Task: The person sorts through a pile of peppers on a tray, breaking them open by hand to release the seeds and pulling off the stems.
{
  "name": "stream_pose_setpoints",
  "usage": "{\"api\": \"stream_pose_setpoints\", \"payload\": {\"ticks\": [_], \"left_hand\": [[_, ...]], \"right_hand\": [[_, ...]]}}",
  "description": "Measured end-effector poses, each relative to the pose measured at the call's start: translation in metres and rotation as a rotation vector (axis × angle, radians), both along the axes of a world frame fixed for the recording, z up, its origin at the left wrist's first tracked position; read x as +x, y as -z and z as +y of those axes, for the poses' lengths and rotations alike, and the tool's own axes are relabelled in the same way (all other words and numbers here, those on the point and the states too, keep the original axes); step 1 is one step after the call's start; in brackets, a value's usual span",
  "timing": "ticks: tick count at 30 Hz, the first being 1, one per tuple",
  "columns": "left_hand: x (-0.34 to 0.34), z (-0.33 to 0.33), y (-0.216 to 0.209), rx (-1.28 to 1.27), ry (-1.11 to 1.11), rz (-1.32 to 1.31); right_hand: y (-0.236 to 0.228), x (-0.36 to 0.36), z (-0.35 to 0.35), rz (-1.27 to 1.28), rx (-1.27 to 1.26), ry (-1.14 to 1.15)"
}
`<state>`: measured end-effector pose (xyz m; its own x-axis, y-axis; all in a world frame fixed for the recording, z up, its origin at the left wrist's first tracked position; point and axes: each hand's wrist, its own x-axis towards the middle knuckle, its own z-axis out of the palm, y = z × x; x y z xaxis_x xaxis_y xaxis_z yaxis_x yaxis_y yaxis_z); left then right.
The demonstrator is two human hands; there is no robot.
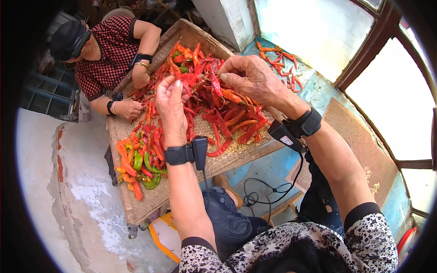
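Note:
A large heap of red chili peppers [221, 116] lies on a woven tray [159, 193], with pale seeds scattered at its near edge. Over the heap, my left hand [172, 109] is closed, thumb against fingers, on a red chili pepper [190, 81] that looks partly torn open. To its right, my right hand [257, 79] hovers in a pinch; whatever is between its fingertips, if anything, is too small to make out. Both wrists wear black straps with small boxes. A pile of orange, red and green peppers [138, 159] sits at the tray's left.
Across the tray at the far left, a person [109, 54] in a dotted shirt has both hands at the peppers. More peppers [280, 61] lie on the blue surface by the window. Black cables [273, 189] hang below my right wrist. An orange-and-white bag [166, 236] stands under the tray.

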<state>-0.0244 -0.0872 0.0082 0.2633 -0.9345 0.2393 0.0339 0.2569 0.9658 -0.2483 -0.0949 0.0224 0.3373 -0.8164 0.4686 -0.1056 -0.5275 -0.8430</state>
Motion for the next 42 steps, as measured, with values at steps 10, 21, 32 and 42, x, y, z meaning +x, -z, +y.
{"api": "stream_pose_setpoints", "payload": {"ticks": [10,21,32,42], "left_hand": [[-0.001,-0.023,0.036,0.537,-0.076,-0.516],[0.047,0.0,0.008,0.507,0.066,-0.85],[0.015,0.104,0.053,0.26,-0.053,-1.362],[-0.006,0.083,0.058,0.474,0.046,-0.467]], "right_hand": [[-0.01,-0.015,-0.002,-0.01,0.001,0.025],[-0.004,0.0,0.009,-0.081,0.021,-0.084],[0.002,-0.008,0.033,0.064,-0.06,-0.172],[0.005,-0.013,0.026,0.18,-0.166,-0.057]]}}
